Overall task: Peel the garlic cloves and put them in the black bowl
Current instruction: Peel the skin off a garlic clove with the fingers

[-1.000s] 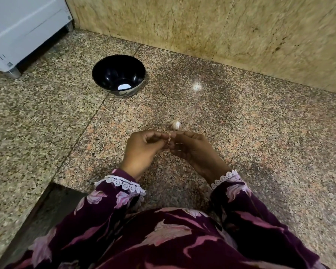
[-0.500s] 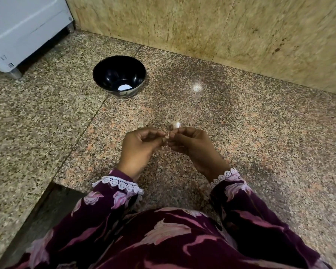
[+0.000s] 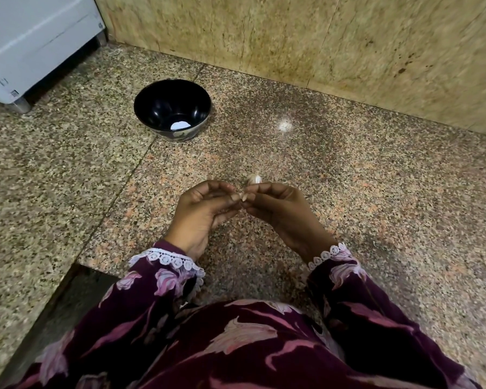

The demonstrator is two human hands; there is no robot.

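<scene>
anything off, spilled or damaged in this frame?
Nothing stands out. The black bowl sits upright on the counter; one garlic clove lies loose beyond the fingertips; left hand and right hand pinch something small between them.

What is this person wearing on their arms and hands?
Both arms are covered by long sleeves of dark maroon cloth printed with pink and pale leaf-like shapes. Each cuff ends in a white lace trim of small loops. The left hand and right hand are bare: no gloves, and no rings or bangles that I can make out.
</scene>
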